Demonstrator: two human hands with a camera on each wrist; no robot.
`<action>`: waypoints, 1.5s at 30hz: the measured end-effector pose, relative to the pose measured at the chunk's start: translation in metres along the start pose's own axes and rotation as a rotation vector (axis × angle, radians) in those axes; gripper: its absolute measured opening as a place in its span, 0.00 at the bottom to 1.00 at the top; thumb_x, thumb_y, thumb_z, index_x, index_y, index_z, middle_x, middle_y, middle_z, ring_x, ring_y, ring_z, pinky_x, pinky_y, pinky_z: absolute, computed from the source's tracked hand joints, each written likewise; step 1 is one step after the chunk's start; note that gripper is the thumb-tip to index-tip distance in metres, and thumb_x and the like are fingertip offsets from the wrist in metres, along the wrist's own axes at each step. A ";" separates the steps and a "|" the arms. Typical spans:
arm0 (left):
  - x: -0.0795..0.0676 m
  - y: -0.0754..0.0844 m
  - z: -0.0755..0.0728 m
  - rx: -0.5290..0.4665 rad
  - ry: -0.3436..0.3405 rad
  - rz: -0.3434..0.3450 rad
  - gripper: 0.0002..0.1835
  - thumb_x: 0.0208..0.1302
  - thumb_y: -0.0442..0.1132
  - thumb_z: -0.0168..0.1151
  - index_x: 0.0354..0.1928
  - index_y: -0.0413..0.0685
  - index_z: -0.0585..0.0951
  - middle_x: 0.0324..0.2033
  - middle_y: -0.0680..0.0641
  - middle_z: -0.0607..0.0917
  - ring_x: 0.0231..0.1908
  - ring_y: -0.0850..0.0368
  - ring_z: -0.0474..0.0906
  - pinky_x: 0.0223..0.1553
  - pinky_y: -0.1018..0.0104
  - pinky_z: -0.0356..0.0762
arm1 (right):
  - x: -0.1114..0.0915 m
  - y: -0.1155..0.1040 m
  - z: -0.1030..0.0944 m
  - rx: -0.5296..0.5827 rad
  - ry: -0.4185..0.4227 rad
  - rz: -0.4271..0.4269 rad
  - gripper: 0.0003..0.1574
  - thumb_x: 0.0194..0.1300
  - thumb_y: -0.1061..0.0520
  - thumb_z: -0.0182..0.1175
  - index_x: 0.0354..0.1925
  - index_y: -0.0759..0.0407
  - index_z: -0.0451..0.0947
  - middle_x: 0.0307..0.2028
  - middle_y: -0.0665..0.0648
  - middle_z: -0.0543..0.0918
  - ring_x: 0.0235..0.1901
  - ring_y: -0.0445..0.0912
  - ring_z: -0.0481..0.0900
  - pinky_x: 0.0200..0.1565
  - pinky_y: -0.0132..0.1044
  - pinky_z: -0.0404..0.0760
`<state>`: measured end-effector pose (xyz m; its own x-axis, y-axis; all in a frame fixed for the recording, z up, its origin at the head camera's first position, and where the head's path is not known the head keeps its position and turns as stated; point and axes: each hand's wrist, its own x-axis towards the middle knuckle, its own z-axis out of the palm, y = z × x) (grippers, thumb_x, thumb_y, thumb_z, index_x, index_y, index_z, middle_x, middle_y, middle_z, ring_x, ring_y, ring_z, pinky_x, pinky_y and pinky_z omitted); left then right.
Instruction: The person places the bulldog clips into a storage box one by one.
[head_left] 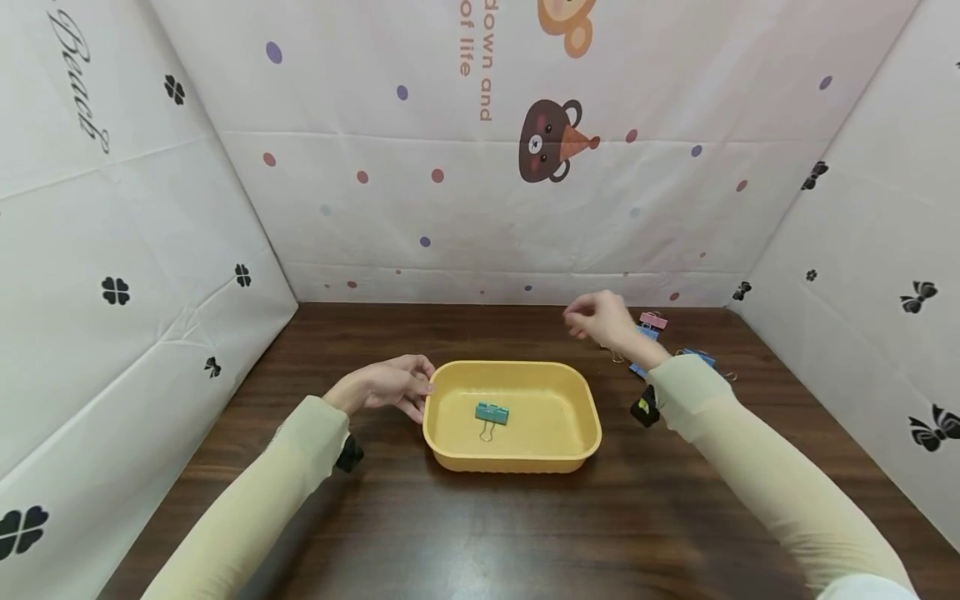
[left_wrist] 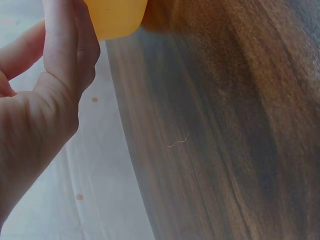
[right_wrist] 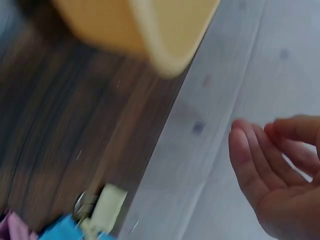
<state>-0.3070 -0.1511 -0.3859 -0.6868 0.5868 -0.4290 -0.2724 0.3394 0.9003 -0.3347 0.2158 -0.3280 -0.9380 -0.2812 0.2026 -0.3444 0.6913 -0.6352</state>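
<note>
Table [head_left: 465,533]: tray [head_left: 517,462] pinched at nine o'clock by the left hand [head_left: 386,385]; two-o'clock clips [head_left: 648,332] could be scattered if brushed by the empty, loose-fingered right hand [head_left: 607,322].

The head camera is looking forward and down from above the near side, taking in the whole tray [head_left: 543,417] and far wall [head_left: 480,212]. The left wrist camera [head_left: 349,454] is facing along the left hand [left_wrist: 47,105] from close by, rolled sideways; the right wrist camera [head_left: 645,407] is likewise facing along the right hand [right_wrist: 280,180]. Both are sharing tray and wall with the head view, the right sharing the clips [head_left: 653,321] too.
</note>
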 end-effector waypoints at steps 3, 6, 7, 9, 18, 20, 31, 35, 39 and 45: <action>0.001 -0.001 -0.001 -0.001 -0.002 0.001 0.19 0.73 0.32 0.47 0.60 0.34 0.57 0.38 0.39 0.75 0.30 0.54 0.79 0.35 0.62 0.87 | 0.000 0.025 -0.014 -0.046 0.108 0.106 0.15 0.68 0.59 0.57 0.44 0.70 0.81 0.33 0.69 0.86 0.23 0.42 0.84 0.29 0.35 0.85; 0.001 -0.003 -0.001 -0.002 0.000 0.000 0.18 0.73 0.32 0.48 0.59 0.34 0.58 0.38 0.40 0.76 0.30 0.54 0.79 0.35 0.62 0.87 | -0.001 0.048 -0.022 -0.123 0.169 0.190 0.18 0.70 0.56 0.54 0.46 0.69 0.80 0.38 0.70 0.85 0.30 0.50 0.84 0.36 0.44 0.84; 0.002 -0.004 -0.001 -0.002 0.001 0.000 0.18 0.73 0.32 0.48 0.59 0.34 0.58 0.38 0.40 0.76 0.30 0.54 0.79 0.35 0.61 0.87 | -0.002 0.053 -0.023 -0.148 0.186 0.207 0.19 0.70 0.55 0.53 0.47 0.69 0.80 0.39 0.70 0.85 0.33 0.54 0.84 0.38 0.46 0.83; 0.002 -0.005 -0.001 0.000 0.000 -0.001 0.18 0.73 0.32 0.48 0.59 0.34 0.58 0.38 0.40 0.76 0.30 0.54 0.79 0.35 0.61 0.87 | -0.004 0.063 -0.025 -0.192 0.212 0.240 0.19 0.69 0.54 0.53 0.46 0.69 0.80 0.42 0.71 0.84 0.38 0.59 0.81 0.40 0.51 0.80; 0.003 -0.005 -0.003 0.001 -0.008 0.023 0.19 0.73 0.31 0.48 0.59 0.33 0.57 0.39 0.37 0.77 0.30 0.53 0.80 0.36 0.60 0.87 | 0.005 0.092 -0.015 -0.339 0.074 0.342 0.27 0.65 0.41 0.58 0.23 0.62 0.72 0.14 0.55 0.70 0.14 0.46 0.67 0.17 0.37 0.67; 0.003 -0.005 -0.002 -0.002 -0.005 0.021 0.19 0.73 0.32 0.48 0.60 0.33 0.57 0.39 0.37 0.77 0.30 0.53 0.80 0.36 0.60 0.87 | 0.009 0.093 -0.011 -0.371 0.030 0.340 0.30 0.65 0.41 0.57 0.34 0.70 0.75 0.23 0.65 0.78 0.22 0.55 0.77 0.23 0.44 0.77; 0.003 -0.006 -0.001 -0.014 0.010 0.022 0.18 0.72 0.32 0.49 0.59 0.35 0.58 0.40 0.38 0.77 0.31 0.52 0.80 0.37 0.59 0.87 | 0.022 0.097 0.006 -0.517 -0.151 0.349 0.33 0.72 0.46 0.50 0.63 0.70 0.65 0.60 0.75 0.71 0.58 0.72 0.69 0.59 0.71 0.64; 0.005 -0.007 0.000 -0.010 -0.005 0.027 0.21 0.72 0.31 0.48 0.61 0.31 0.56 0.40 0.38 0.76 0.30 0.53 0.80 0.36 0.60 0.87 | 0.021 0.104 0.011 -0.537 -0.119 0.376 0.27 0.71 0.49 0.51 0.54 0.70 0.71 0.53 0.75 0.75 0.54 0.72 0.72 0.58 0.72 0.65; 0.005 -0.006 0.000 -0.007 -0.007 0.018 0.21 0.73 0.31 0.47 0.62 0.31 0.55 0.41 0.37 0.76 0.29 0.53 0.80 0.36 0.60 0.87 | 0.021 0.108 0.015 -0.556 -0.091 0.358 0.22 0.71 0.50 0.52 0.47 0.69 0.74 0.47 0.74 0.79 0.46 0.69 0.78 0.51 0.69 0.72; 0.004 -0.007 -0.002 -0.019 0.012 0.009 0.18 0.72 0.31 0.48 0.59 0.35 0.58 0.40 0.37 0.76 0.30 0.52 0.80 0.35 0.59 0.87 | 0.022 0.108 0.018 -0.560 -0.062 0.311 0.22 0.70 0.50 0.53 0.46 0.69 0.76 0.40 0.71 0.82 0.36 0.63 0.82 0.43 0.64 0.78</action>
<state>-0.3089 -0.1522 -0.3942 -0.6973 0.5807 -0.4201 -0.2788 0.3202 0.9054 -0.3919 0.2725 -0.4052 -0.9991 -0.0383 0.0177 -0.0407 0.9848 -0.1690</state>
